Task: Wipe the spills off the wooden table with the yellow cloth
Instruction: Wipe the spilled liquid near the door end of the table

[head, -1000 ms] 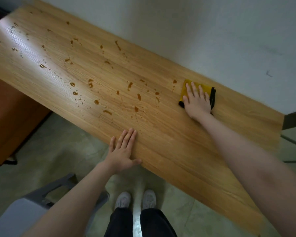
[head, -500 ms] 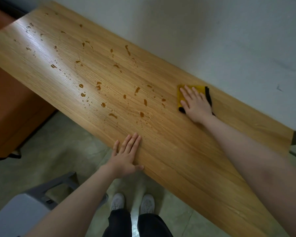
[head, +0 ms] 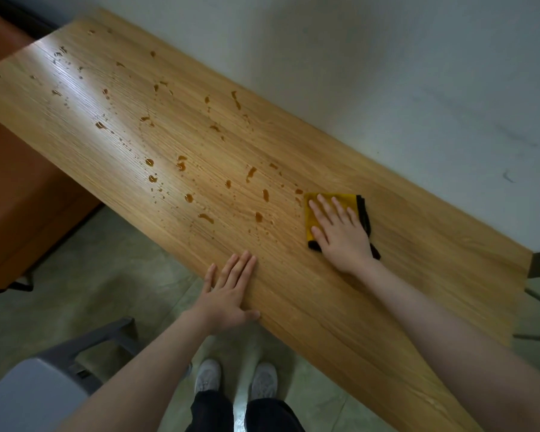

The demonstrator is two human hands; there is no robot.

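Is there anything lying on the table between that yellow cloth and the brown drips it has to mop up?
Nothing visible. The right hand presses flat on the yellow cloth, and only bare wooden table lies between it and the spills; the nearest drop sits just off the cloth's left edge. The left hand rests at the near edge, out of the path.

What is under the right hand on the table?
The right hand lies flat on the yellow cloth, which rests on the wooden table. Whether any spill lies beneath the cloth cannot be seen.

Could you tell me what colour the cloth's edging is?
Black, along the yellow cloth's right edge; head view.
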